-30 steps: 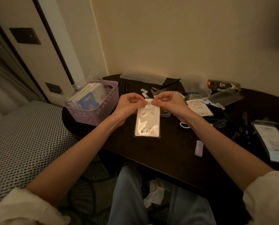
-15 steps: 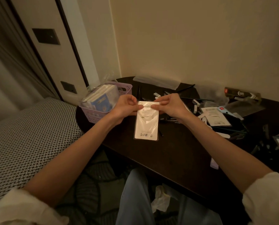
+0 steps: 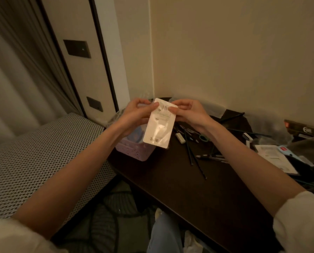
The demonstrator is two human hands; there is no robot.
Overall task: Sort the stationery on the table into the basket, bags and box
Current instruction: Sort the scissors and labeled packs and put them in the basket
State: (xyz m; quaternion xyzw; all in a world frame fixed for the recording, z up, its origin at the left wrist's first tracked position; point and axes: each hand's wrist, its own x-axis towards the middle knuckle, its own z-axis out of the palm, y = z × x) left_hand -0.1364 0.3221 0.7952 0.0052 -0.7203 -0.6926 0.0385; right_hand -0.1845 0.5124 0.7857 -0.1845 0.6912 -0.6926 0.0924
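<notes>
A flat white packet in a clear bag [image 3: 159, 127] hangs in the air above the table's left end. My left hand [image 3: 137, 115] pinches its top left corner and my right hand [image 3: 188, 113] pinches its top right corner. Below and behind the packet stands the lilac plastic basket [image 3: 134, 150], partly hidden by my left hand and the packet, with a blue item showing inside. Loose pens [image 3: 194, 159], a white eraser [image 3: 180, 138] and a green ring [image 3: 203, 138] lie on the dark table [image 3: 189, 189] to the right.
A printed sheet in a bag [image 3: 275, 157], a light blue cutter [image 3: 290, 154] and a dark box [image 3: 304, 129] lie at the table's right end. A clear bag [image 3: 216, 111] leans by the wall. A woven-pattern seat [image 3: 33, 161] adjoins the table on the left.
Both hands have lifted the white packet off the table and carried it left, over the basket. The view has swung left and up.
</notes>
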